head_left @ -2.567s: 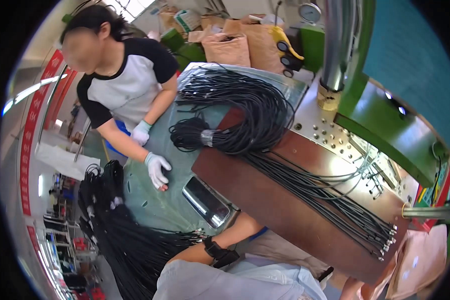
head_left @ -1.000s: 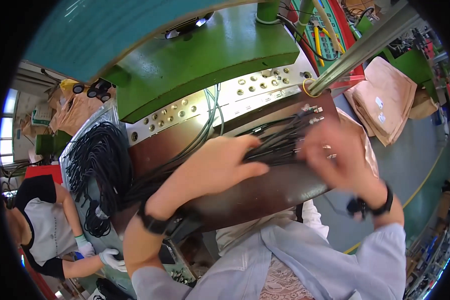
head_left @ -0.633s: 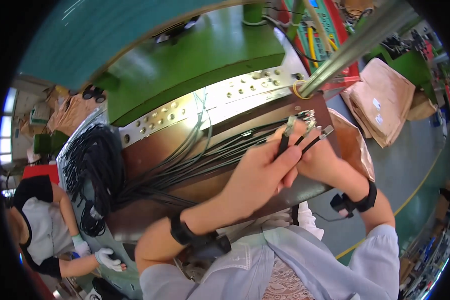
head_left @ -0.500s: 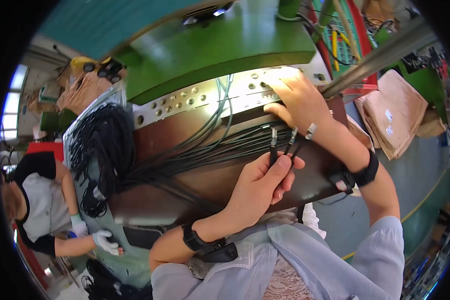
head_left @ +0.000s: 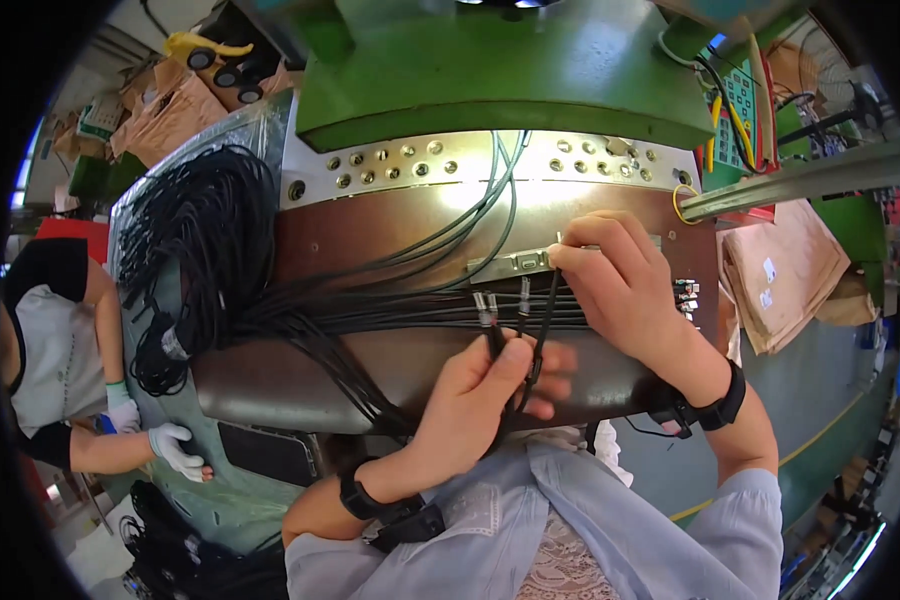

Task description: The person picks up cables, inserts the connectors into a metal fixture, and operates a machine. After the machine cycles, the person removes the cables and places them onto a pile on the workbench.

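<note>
At twelve o'clock sits the green machine (head_left: 500, 90); below, the brown worktop (head_left: 260, 385) bears our black cables (head_left: 195, 230), swept from ten o'clock to three, likely keeping their ends together. At three, our right hand's (head_left: 625, 300) closed fingers pinch one cable (head_left: 549, 310) by the metal bar (head_left: 510, 265), seemingly steadying it; at six, our left hand's (head_left: 470, 395) fingers curl round several, silvery plugs (head_left: 525, 288) fanned upward.

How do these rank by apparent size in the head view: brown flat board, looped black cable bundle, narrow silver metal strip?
1. Brown flat board
2. Looped black cable bundle
3. Narrow silver metal strip, partly behind the right hand
</note>
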The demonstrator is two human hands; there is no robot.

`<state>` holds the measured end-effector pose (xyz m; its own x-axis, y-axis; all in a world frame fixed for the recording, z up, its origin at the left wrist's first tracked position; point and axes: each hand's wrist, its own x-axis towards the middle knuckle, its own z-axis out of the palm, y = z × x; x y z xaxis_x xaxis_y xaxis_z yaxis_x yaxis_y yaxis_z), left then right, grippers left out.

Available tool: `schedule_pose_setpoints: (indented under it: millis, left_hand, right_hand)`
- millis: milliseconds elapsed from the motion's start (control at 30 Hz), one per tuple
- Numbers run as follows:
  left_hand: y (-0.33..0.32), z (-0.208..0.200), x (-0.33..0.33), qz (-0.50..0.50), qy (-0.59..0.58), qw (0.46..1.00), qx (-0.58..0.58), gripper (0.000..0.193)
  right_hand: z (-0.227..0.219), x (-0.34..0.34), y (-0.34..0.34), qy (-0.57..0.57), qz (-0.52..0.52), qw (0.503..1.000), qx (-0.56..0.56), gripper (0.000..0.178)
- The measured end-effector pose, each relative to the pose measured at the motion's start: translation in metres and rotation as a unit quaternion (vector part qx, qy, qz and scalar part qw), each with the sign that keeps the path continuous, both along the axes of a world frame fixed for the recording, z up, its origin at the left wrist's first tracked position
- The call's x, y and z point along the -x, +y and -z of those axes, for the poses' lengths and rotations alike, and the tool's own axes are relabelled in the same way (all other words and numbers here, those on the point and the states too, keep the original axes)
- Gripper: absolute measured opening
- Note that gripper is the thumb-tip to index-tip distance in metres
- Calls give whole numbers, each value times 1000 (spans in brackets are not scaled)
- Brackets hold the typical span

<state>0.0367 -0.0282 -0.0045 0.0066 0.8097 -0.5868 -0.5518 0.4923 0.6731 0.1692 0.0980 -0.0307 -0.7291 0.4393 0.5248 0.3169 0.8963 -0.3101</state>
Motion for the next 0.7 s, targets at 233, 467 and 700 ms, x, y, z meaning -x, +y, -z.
schedule_pose_setpoints:
  millis: [233,467,700]
  left_hand:
    - [3,5,22,11,-23,995,-91,35]
    - [4,12,19,24,-113,990,-81,35]
    - [7,13,19,33,-138,987,-80,35]
  right_hand:
    - [9,7,-4,11,-44,998,32,25]
    - [-3,6,2,-11,-80,997,-8,26]
    - [-4,3,7,-35,-75,995,47,24]
